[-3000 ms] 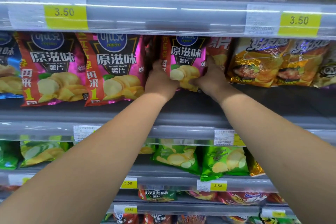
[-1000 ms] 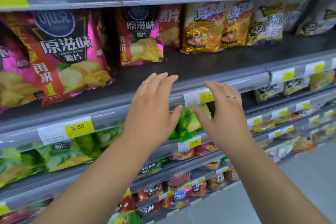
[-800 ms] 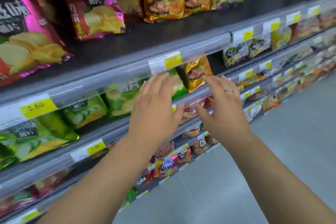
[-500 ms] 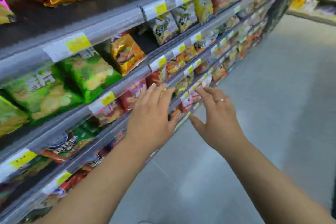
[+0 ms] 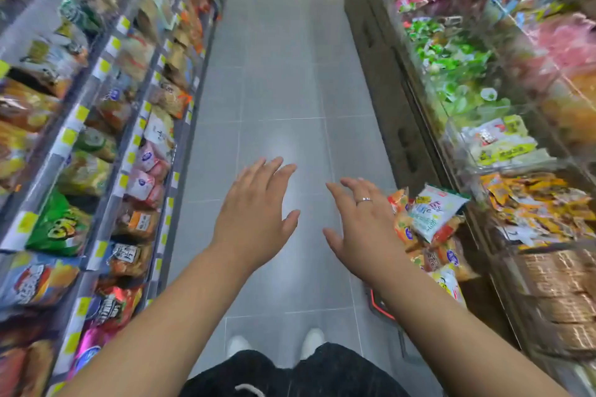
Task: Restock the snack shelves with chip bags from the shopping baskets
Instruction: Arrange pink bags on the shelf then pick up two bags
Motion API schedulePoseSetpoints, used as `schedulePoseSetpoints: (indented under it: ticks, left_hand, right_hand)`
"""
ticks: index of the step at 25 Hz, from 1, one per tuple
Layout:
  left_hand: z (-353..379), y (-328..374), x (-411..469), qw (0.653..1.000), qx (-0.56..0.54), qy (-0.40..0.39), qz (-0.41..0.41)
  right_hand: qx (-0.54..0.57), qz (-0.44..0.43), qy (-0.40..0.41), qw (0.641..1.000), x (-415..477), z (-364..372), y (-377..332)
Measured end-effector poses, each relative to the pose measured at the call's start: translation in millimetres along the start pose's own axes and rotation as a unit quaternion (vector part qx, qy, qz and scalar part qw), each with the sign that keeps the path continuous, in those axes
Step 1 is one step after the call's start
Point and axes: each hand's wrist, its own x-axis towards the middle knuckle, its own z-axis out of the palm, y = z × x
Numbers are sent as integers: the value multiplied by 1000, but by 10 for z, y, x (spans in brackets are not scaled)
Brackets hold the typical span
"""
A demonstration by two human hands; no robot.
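Stands in a shop aisle on a grey tiled floor [image 5: 283, 90], looking down along it. Holds the left hand [image 5: 254, 216] out in front, palm down, fingers straight and slightly spread, gripping nothing and touching nothing. Holds the right hand [image 5: 364, 229] out beside it, apart from the left, fingers loose and spread too, empty, with a ring [image 5: 363, 200] on one finger. Hovers that right hand just beside and partly in front of a heap of chip bags [image 5: 448, 255], mostly orange and yellow, with a white and green bag [image 5: 432, 216] tilted on top. Shows only a red edge of the basket [image 5: 380, 303] below the right forearm, low at the right side of the aisle; cannot tell the rest of its shape. Has snack shelves [image 5: 96, 138] on the left, crowded with bags behind yellow price tags [image 5: 68, 135], all blurred. Has clear bins [image 5: 477, 80] of wrapped sweets on the right. Wears white shoes [image 5: 312, 338] and dark trousers [image 5: 322, 371], seen at the bottom edge.
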Motion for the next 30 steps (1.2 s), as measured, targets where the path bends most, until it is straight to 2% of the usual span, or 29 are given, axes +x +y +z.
schedulePoseSetpoints:
  ticks: [6, 10, 14, 22, 28, 30]
  left_hand:
    - [522, 949, 558, 978, -18, -62, 198]
    - [911, 1452, 767, 939, -33, -125, 318]
    - [1243, 1843, 859, 890, -58, -174, 417]
    - [1795, 2481, 508, 767, -58, -277, 576]
    - [2050, 3122, -354, 665, -78, -343, 659]
    - [2178, 3336, -716, 640, -82, -365, 671]
  right_hand:
    - [-3, 201, 23, 979, -636, -47, 837]
    - [-14, 329, 38, 943, -1028, 8, 1138]
    - [-10, 454, 82, 887, -1307, 112, 1237]
    - [0, 647, 135, 750, -2032, 360, 1106]
    - [19, 758, 132, 639, -2977, 470, 952]
    - [22, 777, 133, 614, -3365, 539, 933]
